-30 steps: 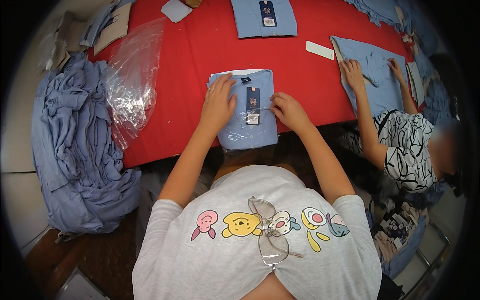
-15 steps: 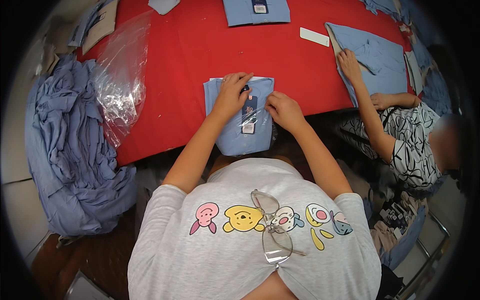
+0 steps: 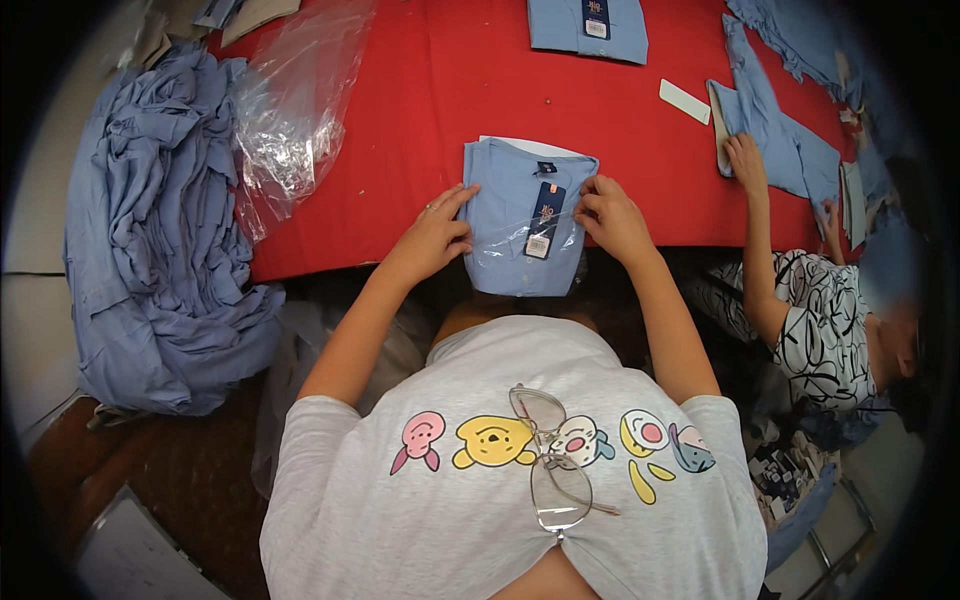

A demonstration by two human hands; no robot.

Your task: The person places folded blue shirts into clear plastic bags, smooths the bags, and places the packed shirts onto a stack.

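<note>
Folded blue shirt [image 3: 527, 215] in clear bag lies at red table's [image 3: 420, 90] near edge. Left hand [image 3: 432, 238] & right hand [image 3: 612, 218] pinch its sides, fingers curled. Best: keep film taut, grip even.

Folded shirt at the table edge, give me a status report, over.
Left hand and right hand grip the folded shirt's sides. Shirt in clear bag, overhanging red table. Nothing blocking.

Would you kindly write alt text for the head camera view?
Both hands, left hand and right hand, grip the sides of a folded blue shirt in clear plastic on a red table. A co-worker's hand smooths blue cloth nearby.
</note>
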